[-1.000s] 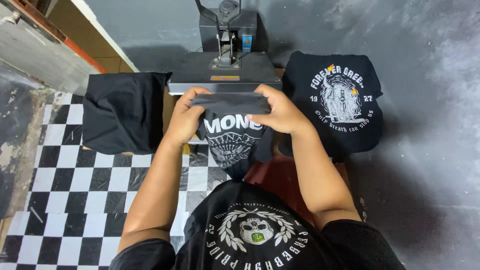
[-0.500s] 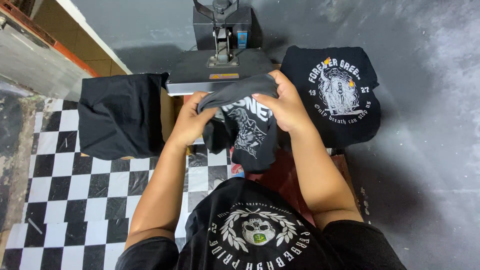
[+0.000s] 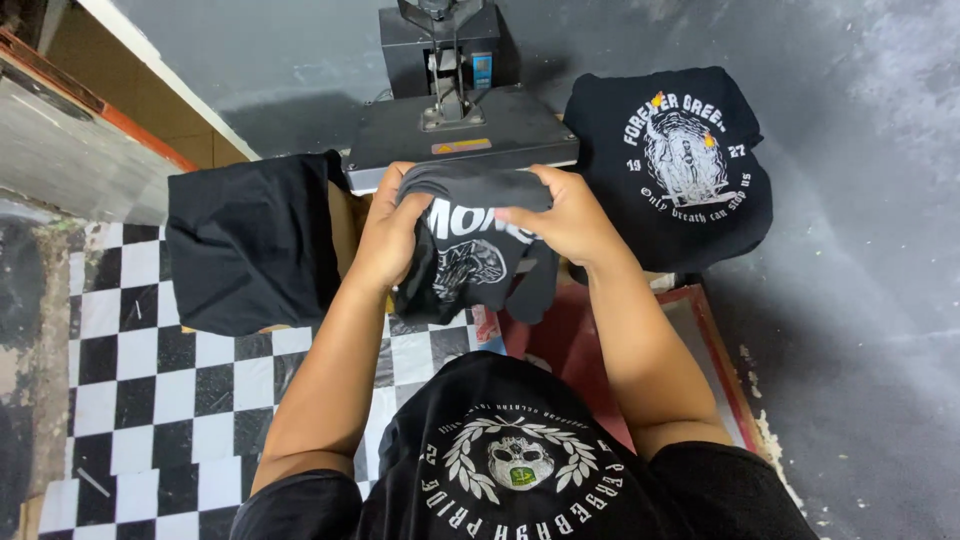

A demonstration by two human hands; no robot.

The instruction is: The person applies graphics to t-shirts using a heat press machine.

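A person sits on the floor and looks down at both hands. The left hand (image 3: 388,235) and the right hand (image 3: 562,215) are up in the middle of the frame, and both are closed tight on a black shirt with a white print (image 3: 470,250). The left hand pinches the shirt's top left edge. The right hand pinches the top right edge, with the fingers curled over the cloth. The shirt is bunched up at the top and hangs down between the two arms, so only part of the white print shows.

Just behind the hands, at the top middle of the frame, stands a dark heat press (image 3: 455,130) with its flat plate shut. The top of the shirt is right at the front edge of that plate.

To the left lies a plain black folded shirt (image 3: 245,240). To the upper right lies another black printed shirt (image 3: 675,160), flat on the grey floor (image 3: 860,300). In the lower left is a black and white checked mat (image 3: 150,400). A red board (image 3: 580,345) lies under the right arm.
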